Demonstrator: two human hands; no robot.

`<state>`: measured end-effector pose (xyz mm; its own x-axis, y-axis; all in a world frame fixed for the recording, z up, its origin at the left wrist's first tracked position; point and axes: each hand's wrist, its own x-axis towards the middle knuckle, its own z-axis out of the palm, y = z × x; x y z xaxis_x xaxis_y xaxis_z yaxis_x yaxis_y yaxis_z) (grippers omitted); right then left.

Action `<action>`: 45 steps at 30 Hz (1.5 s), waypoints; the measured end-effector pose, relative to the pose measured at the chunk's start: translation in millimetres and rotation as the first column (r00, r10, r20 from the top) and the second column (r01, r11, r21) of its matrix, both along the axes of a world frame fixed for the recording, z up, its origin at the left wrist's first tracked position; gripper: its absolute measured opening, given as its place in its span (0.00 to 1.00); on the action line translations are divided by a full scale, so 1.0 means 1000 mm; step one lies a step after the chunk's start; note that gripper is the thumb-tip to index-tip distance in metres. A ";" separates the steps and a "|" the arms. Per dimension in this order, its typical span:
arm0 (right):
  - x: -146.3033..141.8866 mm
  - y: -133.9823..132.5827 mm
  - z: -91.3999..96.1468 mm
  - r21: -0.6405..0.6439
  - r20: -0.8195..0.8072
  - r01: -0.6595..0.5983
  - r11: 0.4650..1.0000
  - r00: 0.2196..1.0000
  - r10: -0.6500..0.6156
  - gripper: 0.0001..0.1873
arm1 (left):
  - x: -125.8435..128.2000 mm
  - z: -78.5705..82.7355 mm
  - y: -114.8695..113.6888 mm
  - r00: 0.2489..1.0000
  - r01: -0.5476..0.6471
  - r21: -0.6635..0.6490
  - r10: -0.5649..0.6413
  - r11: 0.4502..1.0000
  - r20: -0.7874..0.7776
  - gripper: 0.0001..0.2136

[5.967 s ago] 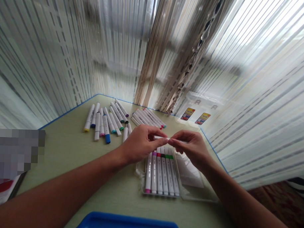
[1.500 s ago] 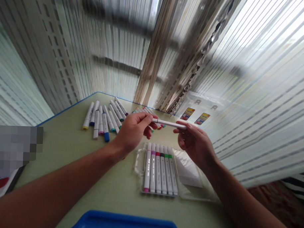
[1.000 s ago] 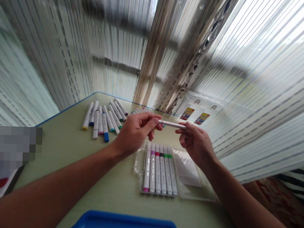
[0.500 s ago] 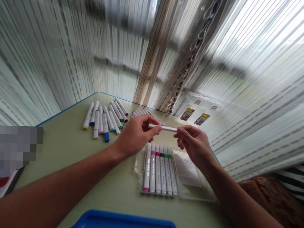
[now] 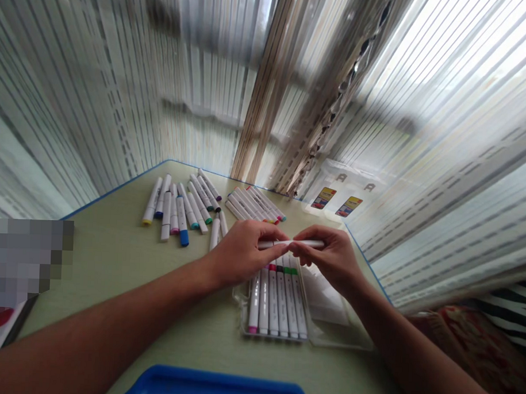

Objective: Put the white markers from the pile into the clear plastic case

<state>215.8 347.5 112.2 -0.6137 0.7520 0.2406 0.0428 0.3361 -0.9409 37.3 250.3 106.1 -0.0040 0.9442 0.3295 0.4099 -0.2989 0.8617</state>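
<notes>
My left hand point(image 5: 241, 252) and my right hand point(image 5: 330, 258) both pinch one white marker point(image 5: 307, 243), held level between them just above a clear plastic case point(image 5: 344, 332). The case lies open on the table and holds a row of several white markers point(image 5: 276, 301) with coloured ends. Both hands have their fingers closed on the held marker, thumbs meeting near its middle.
Several loose markers point(image 5: 180, 208) lie in two groups at the far end of the pale green table point(image 5: 114, 255). A blue tray edge point(image 5: 215, 388) sits at the near side. Striped curtains surround the table; a clear packet with labels point(image 5: 336, 202) lies at the back right.
Both hands have come down and closer together with the marker, from above the far markers to just over the case. The right hand now grips the marker nearer its middle.
</notes>
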 end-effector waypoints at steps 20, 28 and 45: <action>0.002 0.011 -0.002 -0.199 -0.179 -0.075 0.977 0.983 0.038 0.09 | -0.007 0.002 0.006 0.971 -0.236 0.071 0.234 0.969 0.045 0.13; 0.002 0.010 0.002 -0.245 -0.258 -0.082 0.966 0.966 0.017 0.11 | -0.010 0.004 0.007 0.955 -0.234 0.016 0.226 0.972 0.191 0.13; 0.001 0.018 0.002 -0.321 -0.271 0.077 0.944 0.948 -0.169 0.12 | -0.009 0.010 0.009 0.829 -0.148 -0.039 0.145 0.988 0.541 0.11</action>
